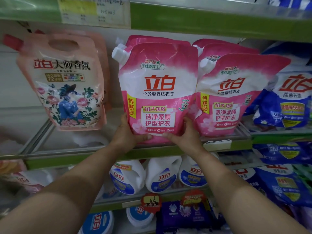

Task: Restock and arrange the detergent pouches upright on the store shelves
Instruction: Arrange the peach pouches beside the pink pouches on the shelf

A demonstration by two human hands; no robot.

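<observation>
A pink detergent pouch [158, 92] with a white cap stands upright at the front edge of the shelf [104, 157]. My left hand [128, 132] grips its lower left corner and my right hand [184, 134] grips its lower right corner, thumbs across the bottom front. Another pink pouch stands directly behind it. To the right, a second row of pink pouches [231, 97] leans slightly rightward. A peach floral pouch [67, 81] stands upright at the left, apart from the others.
Blue detergent pouches [290, 92] fill the shelf to the right. White jugs [162, 174] and more blue pouches sit on the shelf below. A bare gap of shelf lies between the peach pouch and the pink one. The upper shelf edge [202, 22] hangs overhead.
</observation>
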